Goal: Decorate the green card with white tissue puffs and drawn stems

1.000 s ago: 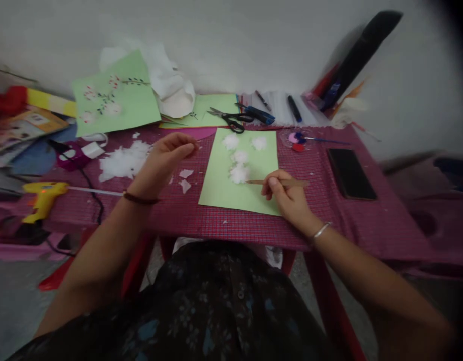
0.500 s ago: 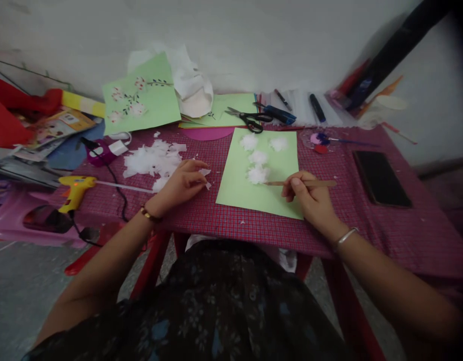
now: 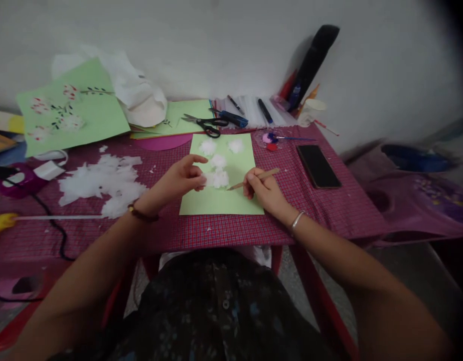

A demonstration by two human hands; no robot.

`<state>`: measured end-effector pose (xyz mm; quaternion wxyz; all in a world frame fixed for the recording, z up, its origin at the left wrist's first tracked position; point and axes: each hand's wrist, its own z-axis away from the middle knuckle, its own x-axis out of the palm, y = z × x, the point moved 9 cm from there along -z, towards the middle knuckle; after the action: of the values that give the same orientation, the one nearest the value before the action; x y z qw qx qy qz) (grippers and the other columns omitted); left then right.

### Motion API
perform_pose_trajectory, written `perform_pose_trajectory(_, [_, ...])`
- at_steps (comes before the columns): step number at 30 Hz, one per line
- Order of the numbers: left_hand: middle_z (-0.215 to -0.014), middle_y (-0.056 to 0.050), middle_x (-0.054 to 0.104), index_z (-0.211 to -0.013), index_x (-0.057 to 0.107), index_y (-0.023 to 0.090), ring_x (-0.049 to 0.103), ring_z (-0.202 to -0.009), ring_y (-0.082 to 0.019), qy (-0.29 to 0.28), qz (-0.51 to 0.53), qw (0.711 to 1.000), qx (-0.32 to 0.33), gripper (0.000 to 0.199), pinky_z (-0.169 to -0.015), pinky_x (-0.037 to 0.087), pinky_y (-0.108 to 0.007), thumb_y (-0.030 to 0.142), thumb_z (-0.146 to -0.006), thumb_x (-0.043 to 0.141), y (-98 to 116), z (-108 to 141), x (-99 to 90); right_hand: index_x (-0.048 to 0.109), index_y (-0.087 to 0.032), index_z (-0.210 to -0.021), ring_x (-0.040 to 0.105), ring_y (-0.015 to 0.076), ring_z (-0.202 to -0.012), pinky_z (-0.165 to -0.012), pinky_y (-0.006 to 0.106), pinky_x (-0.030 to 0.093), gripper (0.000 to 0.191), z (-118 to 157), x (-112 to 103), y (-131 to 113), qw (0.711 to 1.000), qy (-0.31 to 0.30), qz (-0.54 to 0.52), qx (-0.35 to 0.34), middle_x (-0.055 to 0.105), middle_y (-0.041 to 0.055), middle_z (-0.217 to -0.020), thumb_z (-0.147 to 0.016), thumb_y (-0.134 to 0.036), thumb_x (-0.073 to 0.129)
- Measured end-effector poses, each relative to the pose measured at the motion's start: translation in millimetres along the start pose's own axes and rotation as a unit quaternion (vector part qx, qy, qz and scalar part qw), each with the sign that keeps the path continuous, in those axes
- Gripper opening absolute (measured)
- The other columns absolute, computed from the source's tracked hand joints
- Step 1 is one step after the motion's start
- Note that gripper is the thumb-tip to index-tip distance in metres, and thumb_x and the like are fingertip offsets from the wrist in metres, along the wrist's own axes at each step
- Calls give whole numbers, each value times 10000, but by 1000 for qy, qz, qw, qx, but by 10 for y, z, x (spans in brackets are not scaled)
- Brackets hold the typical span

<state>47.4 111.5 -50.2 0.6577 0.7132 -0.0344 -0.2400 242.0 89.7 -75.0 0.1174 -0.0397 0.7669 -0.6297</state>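
Note:
My left hand (image 3: 180, 176) pinches a small white tissue paper piece (image 3: 208, 180) at the left side of the lowest white paper flower (image 3: 220, 178). Between the fingers of my right hand (image 3: 267, 193) is a thin wooden stick (image 3: 270, 173), its tip close to the lower right of that flower. A light green paper sheet (image 3: 201, 205) lies flat under the flower. Higher on the sheet sit more white tufts, one at the upper left (image 3: 207, 146) and one at the upper right (image 3: 236, 145).
White paper scraps (image 3: 99, 183) are heaped at left, near a yellow glue gun (image 3: 0, 223) and its black cord. Scissors (image 3: 206, 124) and a stapler-like blue tool (image 3: 233, 118) lie behind the sheet. A phone (image 3: 318, 166) is at right. A decorated green card (image 3: 73, 108) leans at back left.
My left hand has come from the scrap heap over the sheet with a paper piece. The stick's tip has shifted lower on the flower. The view has turned right.

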Motion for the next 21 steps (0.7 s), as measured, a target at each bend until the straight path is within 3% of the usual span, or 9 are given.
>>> perform_pose_trajectory(3, [-577,39,611,-935,581,189,564,-532,-101,-19,9,1000,-7,200,-547,452,-240,205,-751,658,-49,-185,154,523,-221,-785,507,93,-492,-472,252,416,401,-15,-6,7,1000,4,-10,-1,557,-31,-596,-927,-595,490])
perform_pose_trajectory(7, [-627,3,641,-739,637,169,565,-577,-100,-25,-28,999,2,105,-566,445,-242,270,-753,663,-70,-210,225,521,-224,-822,499,86,-477,-455,253,403,388,-34,-41,3,1000,20,-16,-5,583,-31,-632,-931,-594,488])
perform_pose_trajectory(12, [-737,-18,686,-768,699,176,604,-692,-130,-57,-159,984,52,141,-639,465,-262,302,-785,638,24,-114,340,521,-223,-840,492,80,-467,-440,248,382,379,-37,-67,-31,999,33,-27,-11,587,-36,-639,-937,-588,486])
perform_pose_trajectory(15, [-729,-21,675,-793,703,170,588,-668,-128,-43,-227,971,55,123,-605,439,-258,242,-788,603,4,-123,383,520,-222,-834,492,81,-470,-447,250,378,357,-10,-79,-98,998,40,-41,-25,578,-36,-633,-944,-561,497])
perform_pose_trajectory(18, [-671,1,627,-845,662,161,563,-621,-117,-14,-237,971,35,111,-581,422,-251,171,-757,595,-97,-174,374,506,-227,-825,496,88,-502,-479,251,394,334,37,-86,-162,997,46,-45,-41,558,-37,-623,-964,-529,476])
perform_pose_trajectory(21, [-641,22,580,-863,611,166,543,-596,-109,4,-223,974,25,143,-577,418,-250,136,-724,603,-201,-225,362,499,-227,-815,498,94,-546,-523,258,415,333,78,-16,-184,999,12,-4,-53,549,-29,-650,-983,-508,442])
